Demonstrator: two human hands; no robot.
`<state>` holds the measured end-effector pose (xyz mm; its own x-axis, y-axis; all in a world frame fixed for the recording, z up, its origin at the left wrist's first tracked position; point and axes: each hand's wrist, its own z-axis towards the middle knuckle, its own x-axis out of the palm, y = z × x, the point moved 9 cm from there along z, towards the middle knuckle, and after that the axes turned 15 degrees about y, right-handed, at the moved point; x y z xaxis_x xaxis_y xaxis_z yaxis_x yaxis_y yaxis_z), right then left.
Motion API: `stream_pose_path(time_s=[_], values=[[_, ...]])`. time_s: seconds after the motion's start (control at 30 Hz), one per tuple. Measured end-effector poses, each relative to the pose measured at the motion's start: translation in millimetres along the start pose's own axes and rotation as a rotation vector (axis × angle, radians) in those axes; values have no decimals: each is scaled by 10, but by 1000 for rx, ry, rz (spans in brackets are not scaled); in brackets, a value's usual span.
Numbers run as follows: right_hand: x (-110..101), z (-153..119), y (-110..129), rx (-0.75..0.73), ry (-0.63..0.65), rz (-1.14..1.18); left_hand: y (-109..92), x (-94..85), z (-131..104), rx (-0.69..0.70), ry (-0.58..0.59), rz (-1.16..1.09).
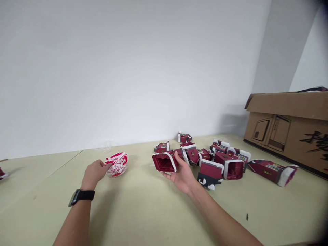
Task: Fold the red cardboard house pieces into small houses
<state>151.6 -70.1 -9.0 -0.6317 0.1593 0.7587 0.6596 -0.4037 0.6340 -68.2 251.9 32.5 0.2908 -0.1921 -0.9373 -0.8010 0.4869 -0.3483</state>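
Note:
My left hand (95, 173), with a black watch on the wrist, is closed in a pinch at the left edge of a bundle of red-and-white pieces (118, 164). A red tip shows at its fingers; the exact kind of piece is too small to tell. My right hand (182, 175) is wrapped round a dark red box-like house (161, 162) with white trim, its open end turned to the left. Beside that hand lies a similar piece with a dark roof (210, 175). Several more such houses (232, 165) lie heaped to the right.
A large brown cardboard box (289, 126) stands at the right against the wall. One house (273, 171) lies on its side in front of it. Another house (184, 137) is near the wall. Clear plastic (104, 147) lies at the back, and a small dark bit (247, 216) at the front right.

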Motion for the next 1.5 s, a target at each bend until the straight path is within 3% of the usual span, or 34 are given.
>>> stream_pose_path(time_s=[0.27, 0.4, 0.53, 0.6, 0.73, 0.87, 0.97, 1.1, 1.3, 1.5], values=[[2, -7, -4, 4, 9, -22, -58, -41, -24, 14, -56, -9], [20, -9, -4, 8, 17, -57, -96, -180, -119, 24, -114, -22], [-12, -11, -5, -13, -21, -91, -382, -356, -336, 149, -224, -215], [-6, -8, 6, -36, -15, -165, -684, -202, -414, 309, -62, -418], [136, 1, -17, -44, 119, -450, -1405, 453, -699, 601, 513, -698], [218, -21, -91, -9, 194, -630, -1729, 883, -929, 661, 760, -793], [217, -35, -90, -9, 185, -656, -1834, 984, -1030, 703, 830, -869], [213, -34, -55, -21, 166, -671, -1888, 985, -1100, 726, 872, -937], [200, -20, -50, -36, 159, -697, -1786, 999, -1019, 556, 786, -983], [198, -24, -75, -45, 177, -777, -1771, 1072, -1029, 559, 782, -958]])
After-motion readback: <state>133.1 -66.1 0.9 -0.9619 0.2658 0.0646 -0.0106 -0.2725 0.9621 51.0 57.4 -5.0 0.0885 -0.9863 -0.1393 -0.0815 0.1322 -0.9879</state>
